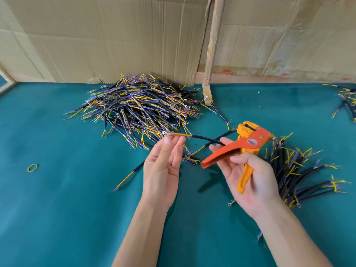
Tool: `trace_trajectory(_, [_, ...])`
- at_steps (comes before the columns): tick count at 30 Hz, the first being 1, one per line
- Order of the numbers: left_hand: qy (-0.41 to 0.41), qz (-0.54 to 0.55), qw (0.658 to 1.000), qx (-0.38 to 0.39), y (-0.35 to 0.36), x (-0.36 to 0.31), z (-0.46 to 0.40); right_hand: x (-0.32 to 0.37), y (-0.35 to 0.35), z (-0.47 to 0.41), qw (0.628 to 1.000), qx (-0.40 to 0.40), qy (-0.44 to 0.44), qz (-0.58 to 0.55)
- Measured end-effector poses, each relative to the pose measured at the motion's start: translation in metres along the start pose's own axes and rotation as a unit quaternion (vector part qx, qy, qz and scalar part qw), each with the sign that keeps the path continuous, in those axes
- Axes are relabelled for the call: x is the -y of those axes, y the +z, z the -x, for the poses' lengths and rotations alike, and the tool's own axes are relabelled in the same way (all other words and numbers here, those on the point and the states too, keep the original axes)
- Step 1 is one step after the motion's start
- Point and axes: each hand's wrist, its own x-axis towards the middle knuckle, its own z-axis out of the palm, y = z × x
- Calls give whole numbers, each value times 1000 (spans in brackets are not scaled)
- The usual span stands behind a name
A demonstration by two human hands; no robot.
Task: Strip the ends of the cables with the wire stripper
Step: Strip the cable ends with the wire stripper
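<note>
Left hand (pixel 163 166) pinches short black-jacketed cable (pixel 204 138) by its yellow-blue wires, right hand (pixel 248 176) grip around orange-yellow wire stripper (pixel 244 145), jaws at 12 o'clock, likely lining up the free end for stripping

We see a bright, even scene, lit softly from above, with no hard glare; the green table (pixel 57 189) takes only faint shadows, the plainest a soft dark patch under the stripper (pixel 248 147) and right hand (pixel 248 176), falling toward 7 o'clock; the cardboard (pixel 115 39) at 12 o'clock is evenly lit, its creases showing in low relief; the centre is fairly sharp, while the cables (pixel 308 170) at 3 o'clock smear slightly; wide-angle bending curves the table's far edge and stretches the forearms toward 6 o'clock; overall contrast is mild.
</note>
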Motion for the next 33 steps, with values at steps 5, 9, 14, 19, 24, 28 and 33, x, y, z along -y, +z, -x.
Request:
trace_trajectory(5, [47,-79,995,-37,-2,3,0,-17,7,10,996,54,62,33])
trace_trajectory(9, [70,-81,993,-58,-8,-6,-5,-19,7,15,978,129,140,80])
trace_trajectory(14, [55,-71,993,-72,-14,-13,-7,8,-2,12,940,229,218,128])
trace_trajectory(19, [51,-62,995,-62,-11,-14,-7,27,-14,4,949,196,199,148])
trace_trajectory(24, [58,-174,983,-10,-9,-5,-5,23,-17,-2,976,130,136,110])
trace_trajectory(28, [65,-290,954,34,-5,11,0,16,-14,-2,974,140,132,123])
trace_trajectory(33, [49,-293,953,51,-5,12,0,8,-11,1,968,155,123,157])
